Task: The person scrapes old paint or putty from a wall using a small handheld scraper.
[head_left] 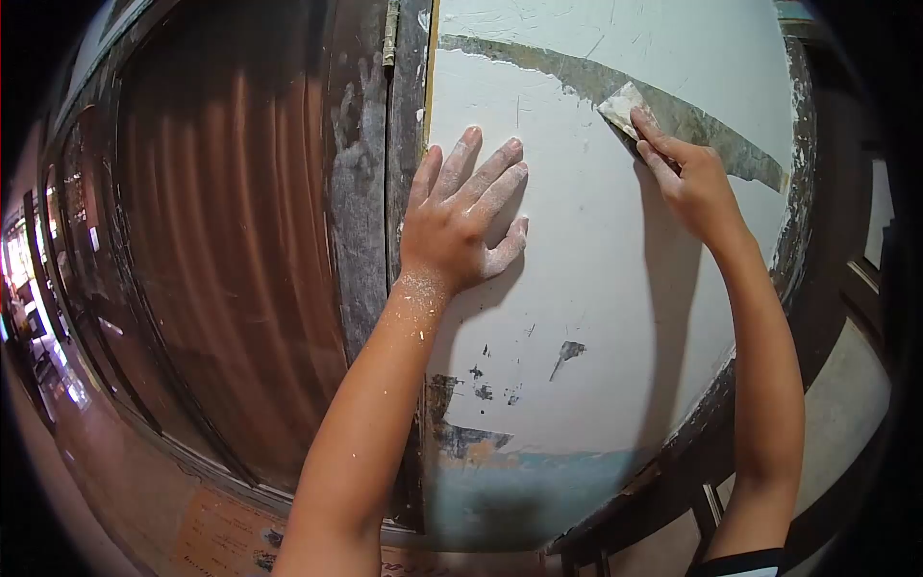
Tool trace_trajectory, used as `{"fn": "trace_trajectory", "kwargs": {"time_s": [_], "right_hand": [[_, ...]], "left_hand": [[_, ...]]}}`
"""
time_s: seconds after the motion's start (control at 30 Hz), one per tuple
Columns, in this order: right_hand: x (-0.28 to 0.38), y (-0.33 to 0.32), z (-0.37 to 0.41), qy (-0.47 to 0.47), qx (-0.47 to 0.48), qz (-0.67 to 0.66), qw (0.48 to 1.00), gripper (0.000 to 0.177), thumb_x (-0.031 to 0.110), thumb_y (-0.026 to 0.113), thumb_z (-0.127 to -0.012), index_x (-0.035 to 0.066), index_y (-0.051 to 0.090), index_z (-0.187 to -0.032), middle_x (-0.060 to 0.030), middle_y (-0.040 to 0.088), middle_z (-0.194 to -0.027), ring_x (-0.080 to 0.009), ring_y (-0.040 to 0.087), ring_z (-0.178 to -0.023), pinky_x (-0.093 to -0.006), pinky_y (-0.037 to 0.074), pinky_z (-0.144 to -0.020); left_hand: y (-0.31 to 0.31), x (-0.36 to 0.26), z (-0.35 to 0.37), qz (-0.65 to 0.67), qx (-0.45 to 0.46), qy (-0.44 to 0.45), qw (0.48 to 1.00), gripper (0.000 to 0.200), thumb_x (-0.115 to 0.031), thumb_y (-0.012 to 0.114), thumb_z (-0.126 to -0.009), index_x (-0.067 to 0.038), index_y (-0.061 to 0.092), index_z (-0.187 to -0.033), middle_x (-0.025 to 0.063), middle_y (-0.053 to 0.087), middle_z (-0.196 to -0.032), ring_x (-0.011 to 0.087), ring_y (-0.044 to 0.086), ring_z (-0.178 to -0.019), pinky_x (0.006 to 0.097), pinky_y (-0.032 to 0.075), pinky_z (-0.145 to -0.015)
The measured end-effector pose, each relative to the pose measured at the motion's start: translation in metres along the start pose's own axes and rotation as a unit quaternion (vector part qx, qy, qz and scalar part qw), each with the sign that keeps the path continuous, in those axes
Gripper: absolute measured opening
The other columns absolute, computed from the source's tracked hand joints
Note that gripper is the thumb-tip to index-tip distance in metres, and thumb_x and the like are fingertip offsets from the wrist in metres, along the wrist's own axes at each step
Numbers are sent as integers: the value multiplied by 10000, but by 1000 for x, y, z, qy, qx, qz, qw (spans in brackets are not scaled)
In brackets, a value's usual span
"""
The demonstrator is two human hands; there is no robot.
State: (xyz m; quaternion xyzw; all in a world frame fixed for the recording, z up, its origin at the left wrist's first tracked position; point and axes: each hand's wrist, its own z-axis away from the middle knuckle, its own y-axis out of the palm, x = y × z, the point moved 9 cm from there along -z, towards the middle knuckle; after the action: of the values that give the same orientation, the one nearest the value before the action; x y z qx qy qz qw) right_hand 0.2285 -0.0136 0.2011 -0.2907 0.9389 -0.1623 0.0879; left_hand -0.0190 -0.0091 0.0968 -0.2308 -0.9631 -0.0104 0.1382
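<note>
My right hand [683, 183] is closed around a putty knife [625, 108], whose white-smeared blade meets the wall at the lower edge of a bare grey strip [673, 111]. White paint or filler [586, 240] coats the wall panel above and below that strip. My left hand [466, 212] lies flat against the white surface with its fingers spread, holding nothing. White dust and flakes cling to its fingers and wrist. Further down, dark bare patches [484, 392] show through the white, and a bluish band [538, 490] runs along the bottom.
To the left stands a dark wooden frame [361, 192] with a hinge [390, 34], beside a brown panel with curtain-like folds [221, 212]. A chipped dark frame [800, 173] borders the wall on the right. Cardboard [226, 534] lies on the floor at lower left.
</note>
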Motion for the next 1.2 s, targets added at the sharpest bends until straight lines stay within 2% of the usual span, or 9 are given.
{"fn": "trace_trajectory", "kwargs": {"time_s": [0.13,0.37,0.53,0.63,0.67,0.83,0.9,1.07,1.2], "right_hand": [[-5,4,-4,14,28,43,999,395,246,676,-1032,260,676,-1427,-259,726,-1003,-406,658,-768,-375,541,-797],[-8,2,-11,-19,33,36,999,400,209,665,-1030,262,678,-1426,-260,721,-1052,-418,664,-790,-380,543,-824],[15,-2,-14,7,57,62,996,398,202,656,-1034,275,682,-1424,-221,727,-1147,-441,711,-1005,-396,556,-909],[10,-1,-16,-61,18,41,997,398,230,664,-1037,279,675,-1432,-212,730,-1166,-446,703,-1021,-395,556,-923],[2,1,-18,-39,41,51,997,403,234,662,-1038,285,670,-1437,-202,733,-1182,-435,711,-1033,-390,553,-935],[5,2,-20,11,65,59,996,402,220,655,-1040,295,673,-1435,-190,742,-1189,-422,719,-992,-386,556,-924],[10,1,-21,-63,34,11,997,397,232,660,-1041,289,674,-1434,-191,745,-1178,-427,709,-971,-389,557,-910],[19,0,-22,-13,55,79,995,395,226,650,-1044,287,675,-1433,-200,747,-1148,-430,710,-944,-396,559,-898],[16,3,-25,-56,37,61,996,401,210,663,-1033,286,678,-1427,-206,753,-1108,-422,707,-908,-397,559,-873]], "left_hand": [[1,0,0,-1,2,-4,1000,543,-338,764,-851,-246,694,-1382,-52,561,-1604,283,395,-1570,543,261,-1289],[-1,0,0,2,-3,-1,1000,541,-337,767,-848,-244,698,-1377,-53,567,-1599,288,403,-1566,541,262,-1289],[-1,0,0,-6,-2,-5,1000,515,-347,758,-855,-245,706,-1357,-54,570,-1595,279,403,-1566,542,266,-1290],[0,1,-1,-2,3,-7,1000,508,-348,758,-856,-246,709,-1351,-55,571,-1594,277,404,-1565,542,269,-1288],[0,1,0,0,-7,0,1000,512,-350,757,-857,-248,705,-1356,-55,575,-1590,278,406,-1563,543,270,-1288],[-1,0,0,7,-13,5,1000,518,-347,761,-855,-249,697,-1360,-55,574,-1589,278,410,-1560,541,268,-1286],[-1,1,0,5,-8,1,1000,515,-348,762,-856,-249,698,-1357,-58,572,-1591,276,407,-1562,537,266,-1286],[1,1,1,1,-1,-3,1000,517,-354,751,-866,-259,690,-1371,-72,555,-1605,265,385,-1574,537,243,-1304],[1,3,2,-5,0,-8,1000,516,-362,750,-866,-259,691,-1369,-73,554,-1605,270,385,-1573,540,241,-1306]]}}
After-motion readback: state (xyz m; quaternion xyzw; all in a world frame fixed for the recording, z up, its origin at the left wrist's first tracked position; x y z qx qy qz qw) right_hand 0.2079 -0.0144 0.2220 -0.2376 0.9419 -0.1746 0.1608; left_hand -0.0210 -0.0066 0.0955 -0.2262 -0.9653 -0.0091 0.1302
